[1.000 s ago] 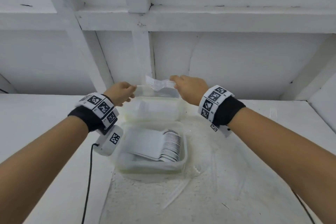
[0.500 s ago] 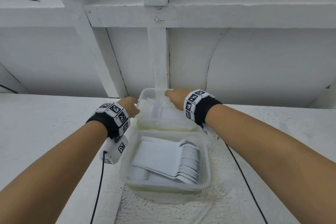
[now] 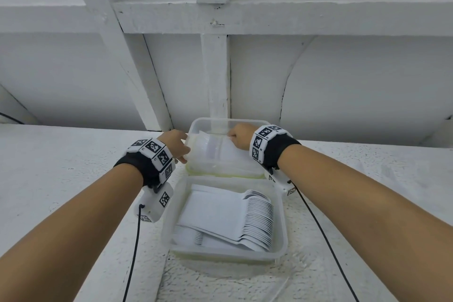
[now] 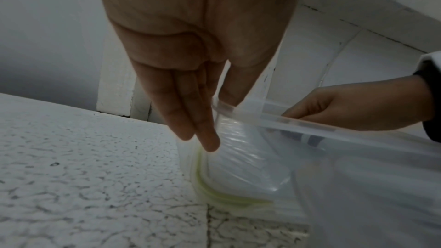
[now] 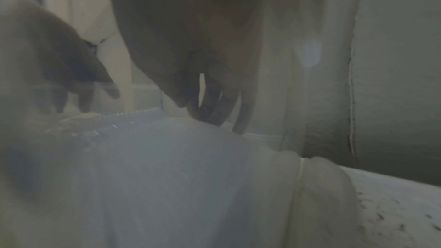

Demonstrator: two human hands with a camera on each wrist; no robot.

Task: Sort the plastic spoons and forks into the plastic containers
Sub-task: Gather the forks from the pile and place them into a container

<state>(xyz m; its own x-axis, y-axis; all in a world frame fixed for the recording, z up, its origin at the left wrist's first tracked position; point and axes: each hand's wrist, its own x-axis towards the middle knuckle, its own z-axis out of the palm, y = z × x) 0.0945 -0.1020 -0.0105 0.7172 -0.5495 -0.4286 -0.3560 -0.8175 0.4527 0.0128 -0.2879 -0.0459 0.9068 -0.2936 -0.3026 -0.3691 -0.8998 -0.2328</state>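
Observation:
Two clear plastic containers stand one behind the other. The near container (image 3: 284,228) holds a nested stack of white spoons (image 3: 259,218). My left hand (image 3: 177,145) pinches the left rim of the far container (image 3: 228,120), thumb inside and straight fingers (image 4: 198,129) outside the wall (image 4: 286,118). My right hand (image 3: 239,136) reaches down into the far container and grips a stack of white forks (image 3: 220,152) that lies in it. In the right wrist view the fingers (image 5: 210,105) come down on the forks (image 5: 167,157), whose tines point to the left.
A white wall with beams (image 3: 215,76) rises directly behind the far container. The containers stand on a white textured tabletop (image 3: 61,154). Black cables (image 3: 133,252) hang from both wrists, one on each side of the near container.
My right hand has lowered the stack of forks from above the far container down into it. The left hand has stayed at that container's left rim. The head view has come closer.

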